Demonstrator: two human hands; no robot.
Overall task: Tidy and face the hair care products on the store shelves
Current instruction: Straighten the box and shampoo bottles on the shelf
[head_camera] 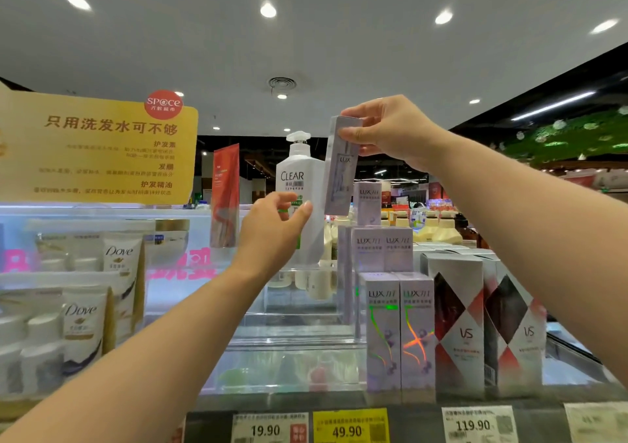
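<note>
Right hand [387, 133] pinching raised LUX box [341, 167], left hand [275, 228] spread beside CLEAR bottle [300, 184]

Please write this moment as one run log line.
right hand: holds LUX box raised | left hand: open, near CLEAR bottle

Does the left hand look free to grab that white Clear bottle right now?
Probably yes. The left hand is open and empty, right in front of the Clear bottle, with nothing between them. The right hand holds the Lux box up beside it, not across it.
</note>
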